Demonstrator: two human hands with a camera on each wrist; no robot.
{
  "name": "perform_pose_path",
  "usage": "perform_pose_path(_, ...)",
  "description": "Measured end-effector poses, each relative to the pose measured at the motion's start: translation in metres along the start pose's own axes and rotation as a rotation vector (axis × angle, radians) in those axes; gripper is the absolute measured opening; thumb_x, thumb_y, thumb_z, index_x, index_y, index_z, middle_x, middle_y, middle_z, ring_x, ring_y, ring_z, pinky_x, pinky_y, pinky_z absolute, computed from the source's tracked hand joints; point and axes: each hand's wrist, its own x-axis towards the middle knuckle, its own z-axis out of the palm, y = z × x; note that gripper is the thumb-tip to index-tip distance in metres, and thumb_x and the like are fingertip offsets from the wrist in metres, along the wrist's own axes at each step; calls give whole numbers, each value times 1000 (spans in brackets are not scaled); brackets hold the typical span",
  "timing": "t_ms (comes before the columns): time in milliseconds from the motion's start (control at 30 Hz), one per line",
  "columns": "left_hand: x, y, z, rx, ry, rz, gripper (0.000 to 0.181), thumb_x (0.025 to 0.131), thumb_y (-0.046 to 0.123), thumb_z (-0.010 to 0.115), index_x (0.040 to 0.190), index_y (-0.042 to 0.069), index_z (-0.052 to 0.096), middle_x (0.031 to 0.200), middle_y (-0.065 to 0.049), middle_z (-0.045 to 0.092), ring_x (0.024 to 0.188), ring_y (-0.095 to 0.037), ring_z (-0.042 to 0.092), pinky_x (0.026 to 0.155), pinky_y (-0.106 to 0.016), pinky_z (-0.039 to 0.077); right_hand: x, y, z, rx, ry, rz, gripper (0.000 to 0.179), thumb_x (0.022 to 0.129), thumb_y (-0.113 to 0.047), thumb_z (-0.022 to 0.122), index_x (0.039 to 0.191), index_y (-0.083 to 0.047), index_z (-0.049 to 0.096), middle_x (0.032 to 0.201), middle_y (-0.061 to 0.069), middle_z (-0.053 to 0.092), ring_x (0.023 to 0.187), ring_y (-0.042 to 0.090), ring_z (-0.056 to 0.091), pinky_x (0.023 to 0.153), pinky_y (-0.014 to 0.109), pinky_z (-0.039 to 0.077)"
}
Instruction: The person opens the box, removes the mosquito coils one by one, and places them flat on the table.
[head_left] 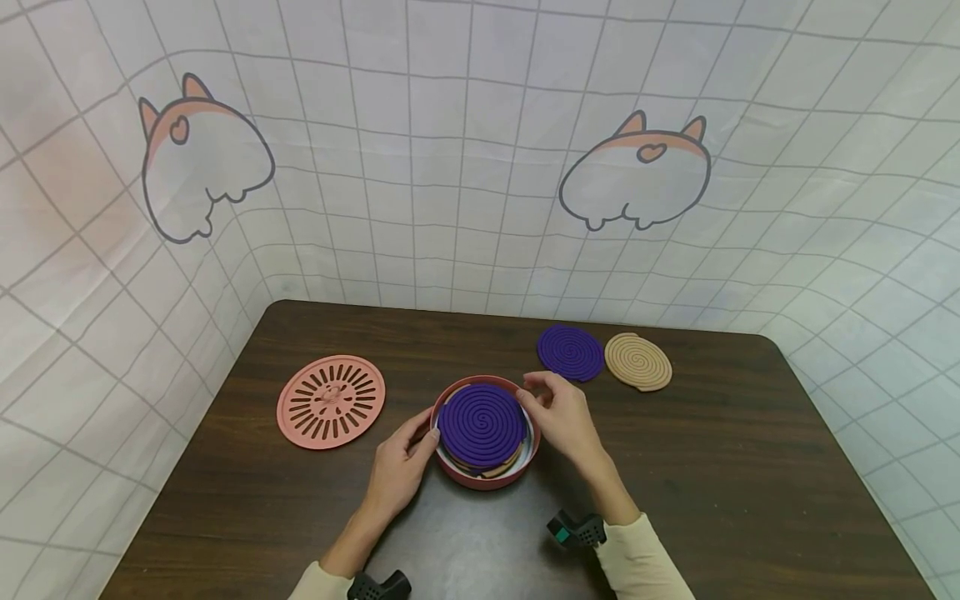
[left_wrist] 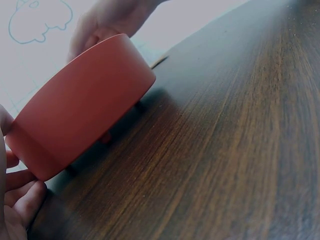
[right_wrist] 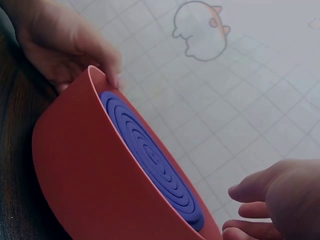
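A round red box [head_left: 480, 482] stands on the table, holding a stack of spiral mosquito coils with a purple coil [head_left: 482, 425] on top. Tan edges of other coils and a white lining show beneath it. My left hand [head_left: 397, 468] grips the box's left side, thumb over the rim and fingers against the outer wall. At the right rim is my right hand [head_left: 564, 418], thumb and fingers apart with nothing between them. The right wrist view shows the box wall [right_wrist: 95, 165] and my right fingers [right_wrist: 255, 187] close to the rim.
A pink slotted lid [head_left: 331, 402] lies on the table left of the box. Toward the back right lie another purple coil [head_left: 570, 353] and a tan coil [head_left: 638, 362], side by side. A white gridded curtain [head_left: 450, 167] hangs behind the table [head_left: 712, 467].
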Motion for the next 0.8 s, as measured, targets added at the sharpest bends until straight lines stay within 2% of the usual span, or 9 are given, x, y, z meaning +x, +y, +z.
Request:
perform_pose_path(267,0,0,0,3,-2,0,40,99,30,64,137,19,62,132,-5,68,120,-18,66,98,-31,55,0,-1,2,-79,-40,-19,29,89,-16,75,114,-2,70,101,10,72,66,10,53,57,20,43)
perform_pose_path(467,0,0,0,-8,-3,2,40,99,31,64,137,20,62,132,-5,68,120,-19,66,98,-34,55,-2,-4,1,-122,-59,-2,31,88,-16,76,115,-3,70,99,9,70,67,11,51,57,21,41)
perform_pose_path(800,0,-1,0,-3,-3,-5,40,99,31,63,137,21,62,132,-3,68,120,-17,66,98,-28,55,-3,-7,1,-148,-68,0,33,86,-15,78,116,-5,70,98,9,68,68,11,52,58,22,43)
